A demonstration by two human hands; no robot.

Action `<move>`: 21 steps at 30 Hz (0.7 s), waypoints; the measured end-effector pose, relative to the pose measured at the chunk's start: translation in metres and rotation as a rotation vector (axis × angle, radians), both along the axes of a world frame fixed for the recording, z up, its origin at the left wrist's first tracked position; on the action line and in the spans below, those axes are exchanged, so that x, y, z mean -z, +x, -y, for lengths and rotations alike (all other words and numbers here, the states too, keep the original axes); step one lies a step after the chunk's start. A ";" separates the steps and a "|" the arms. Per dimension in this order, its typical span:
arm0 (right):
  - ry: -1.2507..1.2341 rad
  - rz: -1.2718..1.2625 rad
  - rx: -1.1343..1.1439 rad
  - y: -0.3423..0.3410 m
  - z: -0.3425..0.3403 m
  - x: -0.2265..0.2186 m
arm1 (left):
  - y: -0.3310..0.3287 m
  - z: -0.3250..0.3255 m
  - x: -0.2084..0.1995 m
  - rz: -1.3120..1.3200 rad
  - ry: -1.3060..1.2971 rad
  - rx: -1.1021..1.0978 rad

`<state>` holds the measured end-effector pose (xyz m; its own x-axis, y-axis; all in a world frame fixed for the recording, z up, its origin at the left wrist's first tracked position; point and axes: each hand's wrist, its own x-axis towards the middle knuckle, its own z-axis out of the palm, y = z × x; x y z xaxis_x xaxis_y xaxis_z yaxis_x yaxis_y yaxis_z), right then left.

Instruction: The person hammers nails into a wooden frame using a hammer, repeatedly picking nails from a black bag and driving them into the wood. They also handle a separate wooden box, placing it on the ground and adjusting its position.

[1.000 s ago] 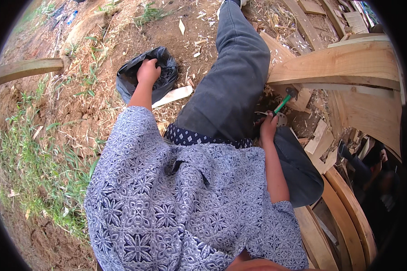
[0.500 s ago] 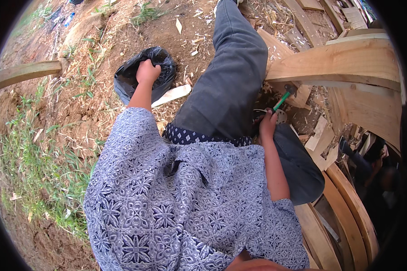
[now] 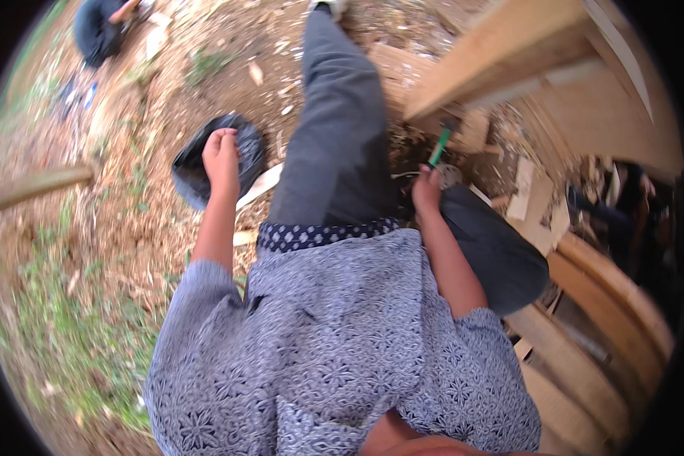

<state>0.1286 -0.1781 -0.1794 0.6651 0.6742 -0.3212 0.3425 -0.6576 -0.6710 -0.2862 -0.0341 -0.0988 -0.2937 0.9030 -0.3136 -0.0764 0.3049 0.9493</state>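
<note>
While resting on one black plastic bag on the dirt, left hand curling its fingers loosely down onto the crumpled top, gripping nothing visibly. Lying just right of that hand, one pale wood offcut. Stretching up between both hands, one grey-trousered leg. Closing around one green-handled tool, right hand, tool tip pointing up toward one thick timber beam above. Curving away right of that hand, two bent planks.
</note>
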 end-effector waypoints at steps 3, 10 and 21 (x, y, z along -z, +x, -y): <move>-0.060 -0.195 0.057 -0.020 -0.018 -0.039 | 0.064 0.002 -0.087 0.037 0.279 0.314; -0.034 -0.420 0.204 -0.020 -0.024 -0.058 | 0.277 -0.005 -0.126 0.068 0.440 1.090; 0.066 -0.278 0.161 -0.047 -0.022 -0.036 | 0.400 -0.057 0.042 -0.231 0.530 0.714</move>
